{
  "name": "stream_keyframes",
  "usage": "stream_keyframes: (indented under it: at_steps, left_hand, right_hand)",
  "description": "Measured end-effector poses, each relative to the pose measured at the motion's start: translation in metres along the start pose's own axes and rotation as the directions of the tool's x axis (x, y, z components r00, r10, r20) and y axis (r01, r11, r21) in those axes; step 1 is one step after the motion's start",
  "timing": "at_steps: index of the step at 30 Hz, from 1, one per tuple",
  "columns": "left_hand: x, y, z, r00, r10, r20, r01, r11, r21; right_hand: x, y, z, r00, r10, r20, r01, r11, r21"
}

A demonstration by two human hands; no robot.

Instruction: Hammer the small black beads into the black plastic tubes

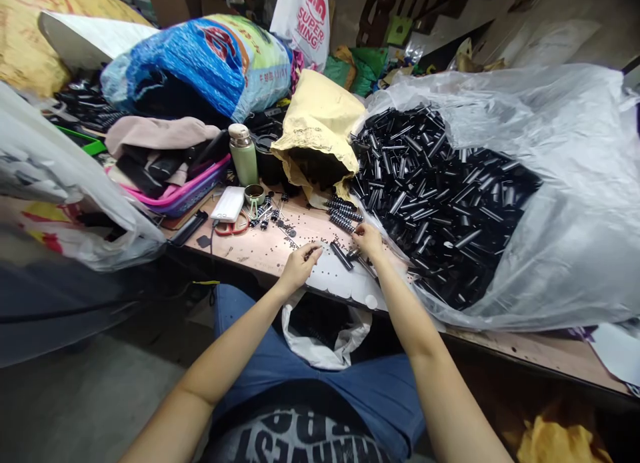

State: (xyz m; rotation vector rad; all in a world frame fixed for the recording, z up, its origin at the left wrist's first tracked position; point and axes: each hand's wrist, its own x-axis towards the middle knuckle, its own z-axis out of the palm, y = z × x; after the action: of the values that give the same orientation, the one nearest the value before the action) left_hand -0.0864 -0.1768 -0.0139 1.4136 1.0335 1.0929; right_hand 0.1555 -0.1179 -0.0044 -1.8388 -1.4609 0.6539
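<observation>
My left hand (299,266) is closed over the front of the bench, its fingertips pinched round a small dark piece too small to name. My right hand (370,243) has its fingers curled together at the near end of some black studded rods (343,219); what it grips, if anything, is hidden. Between the hands a smooth black tube (341,256) lies on a pale sheet (327,280). Tiny dark bits are scattered on the bench around my left hand. A big clear plastic bag (565,250) of black tubes (430,190) lies open to the right.
A yellow sack (320,110) opens toward me behind the hands. At left are red-handled scissors (233,224), a white power bank (229,204), a green flask (243,158) and a pink-rimmed basket (173,198). A white bag (320,358) hangs open below the bench edge.
</observation>
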Motion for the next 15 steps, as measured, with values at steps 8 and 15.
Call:
stream_keyframes:
  at_steps: [8,15]
  left_hand:
    - [-0.008,0.011,0.005,0.982,0.186,0.028,-0.187,0.949,0.255]
    - [-0.012,0.013,0.005,0.966,0.251,0.066,-0.257,0.885,0.389]
  right_hand:
    - [-0.068,-0.046,0.038,0.955,0.049,0.293,-0.235,0.726,0.646]
    - [-0.083,-0.054,0.038,0.911,0.081,0.404,-0.386,0.508,0.77]
